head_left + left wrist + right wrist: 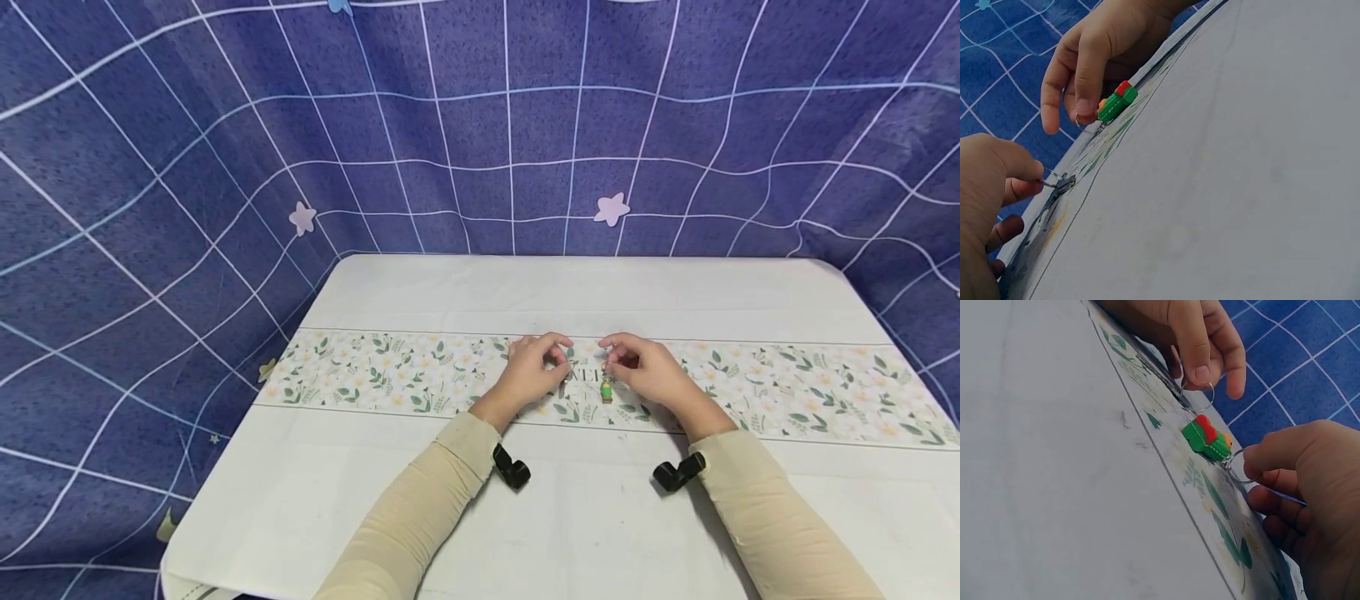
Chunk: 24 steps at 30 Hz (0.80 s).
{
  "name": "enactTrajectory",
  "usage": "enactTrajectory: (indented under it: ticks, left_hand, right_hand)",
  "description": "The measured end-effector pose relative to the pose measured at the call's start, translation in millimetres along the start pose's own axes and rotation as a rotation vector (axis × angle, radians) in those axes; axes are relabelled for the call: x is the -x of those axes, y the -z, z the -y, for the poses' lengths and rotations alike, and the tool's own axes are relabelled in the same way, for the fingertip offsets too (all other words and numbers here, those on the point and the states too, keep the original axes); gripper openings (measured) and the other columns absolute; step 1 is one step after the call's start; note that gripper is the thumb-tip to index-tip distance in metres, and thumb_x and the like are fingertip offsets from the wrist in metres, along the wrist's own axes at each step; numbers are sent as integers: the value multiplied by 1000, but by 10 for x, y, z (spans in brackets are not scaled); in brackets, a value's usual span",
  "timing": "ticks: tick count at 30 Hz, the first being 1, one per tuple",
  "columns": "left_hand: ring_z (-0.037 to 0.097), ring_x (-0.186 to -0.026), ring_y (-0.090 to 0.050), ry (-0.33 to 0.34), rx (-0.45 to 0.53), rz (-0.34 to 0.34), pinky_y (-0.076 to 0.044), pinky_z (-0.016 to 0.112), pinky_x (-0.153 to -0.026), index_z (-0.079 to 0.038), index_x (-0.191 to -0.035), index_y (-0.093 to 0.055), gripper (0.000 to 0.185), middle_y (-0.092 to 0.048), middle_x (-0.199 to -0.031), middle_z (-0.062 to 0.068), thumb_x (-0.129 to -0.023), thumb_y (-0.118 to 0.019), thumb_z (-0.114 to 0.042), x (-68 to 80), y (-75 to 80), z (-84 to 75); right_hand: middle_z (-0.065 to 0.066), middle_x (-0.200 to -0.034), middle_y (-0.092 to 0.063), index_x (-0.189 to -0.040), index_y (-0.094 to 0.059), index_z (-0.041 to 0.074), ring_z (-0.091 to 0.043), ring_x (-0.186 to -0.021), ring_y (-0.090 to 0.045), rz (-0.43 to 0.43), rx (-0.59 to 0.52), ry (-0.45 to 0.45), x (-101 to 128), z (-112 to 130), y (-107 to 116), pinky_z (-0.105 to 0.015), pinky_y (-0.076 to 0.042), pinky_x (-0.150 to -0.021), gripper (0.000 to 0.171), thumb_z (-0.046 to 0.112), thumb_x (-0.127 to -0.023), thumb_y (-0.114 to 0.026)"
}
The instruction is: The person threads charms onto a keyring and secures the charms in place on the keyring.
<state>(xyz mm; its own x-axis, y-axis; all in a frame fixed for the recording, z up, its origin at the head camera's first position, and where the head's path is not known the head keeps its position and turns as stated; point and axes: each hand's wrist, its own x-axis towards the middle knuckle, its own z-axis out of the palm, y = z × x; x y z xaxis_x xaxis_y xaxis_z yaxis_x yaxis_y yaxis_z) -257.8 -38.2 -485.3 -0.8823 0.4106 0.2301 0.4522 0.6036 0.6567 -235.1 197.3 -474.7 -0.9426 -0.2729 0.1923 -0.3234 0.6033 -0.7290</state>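
Your table (465, 533) stretches wide and pale under the floral runner (787, 392), and both hands meet at its middle. Your left hand (528, 371) pinches a metal ring (1197, 400) by a key (1060, 185); your right hand (648, 371) pinches the ring (1236, 467) of the green charm (606, 390), which rests on the runner between them. Keep the pinches firm and the rings low over the cloth. There's open room left, right and near; the far edge meets the blue backdrop (480, 125).
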Motion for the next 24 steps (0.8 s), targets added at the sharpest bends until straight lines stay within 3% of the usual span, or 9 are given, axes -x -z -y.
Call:
enactTrajectory:
  ticks: [10,17,24]
  left_hand:
    - [13,-102,-62,23,171,6,-21,49,-115,-15,-117,-69,26,-71,-86,-8,-92,-69,-10,-1,3,-3]
    - [12,-103,-64,58,350,12,-43,40,-105,-14,-122,-66,28,-72,-91,-4,-95,-69,-9,22,18,-27]
    - [16,-99,-63,98,516,21,-48,41,-95,-9,-125,-64,30,-73,-97,0,-95,-70,-9,39,43,-51]
  right_hand:
    - [-5,-89,-68,-126,-65,6,-19,-75,-58,7,-102,-44,5,11,0,-28,-47,-67,32,5,-94,-68]
    - [-18,-94,-70,-129,-61,-3,-18,-81,-65,15,-291,-45,-4,16,40,-27,-52,-74,32,-1,-97,-60]
    - [-16,-100,-70,-133,-59,-1,-21,-90,-67,29,-414,-142,15,66,86,-32,-53,-80,35,6,-99,-58]
